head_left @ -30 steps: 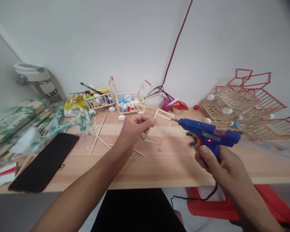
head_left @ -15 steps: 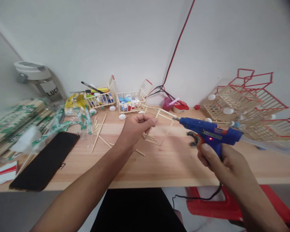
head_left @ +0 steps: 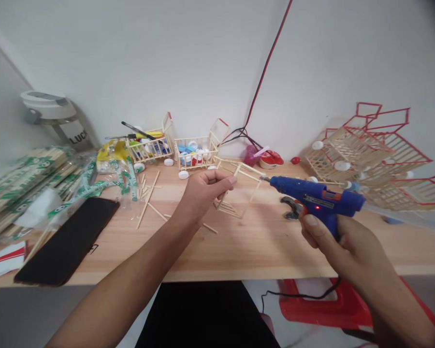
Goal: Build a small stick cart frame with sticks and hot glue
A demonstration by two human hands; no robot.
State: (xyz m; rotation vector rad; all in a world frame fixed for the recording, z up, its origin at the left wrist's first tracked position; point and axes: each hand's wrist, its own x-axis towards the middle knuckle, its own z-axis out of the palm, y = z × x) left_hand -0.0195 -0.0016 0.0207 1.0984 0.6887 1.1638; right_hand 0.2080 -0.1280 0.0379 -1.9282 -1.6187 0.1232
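Note:
My right hand (head_left: pixel 335 244) is wrapped around the handle of a blue hot glue gun (head_left: pixel 311 193), whose small red light is lit. Its metal nozzle points left and meets, or nearly meets, the right corner of a frame of thin wooden sticks (head_left: pixel 252 173); I cannot tell if they touch. My left hand (head_left: pixel 212 191) pinches the left part of that stick frame between thumb and fingers, just above the table. The fingers hide part of the frame. Loose wooden sticks (head_left: pixel 148 200) lie on the table to the left of my left hand.
Two small stick carts (head_left: pixel 197 153) with white cap wheels stand at the back, one holding bottle caps. More carts with red handles (head_left: pixel 369 150) are stacked at right. A phone (head_left: pixel 68 241), bagged sticks (head_left: pixel 32 179) and a jar (head_left: pixel 60 121) are at left. A black clip-like object (head_left: pixel 291 208) lies near the gun.
The glue gun and my right hand have shifted very slightly right and down. My left hand and the stick frame stay where they were.

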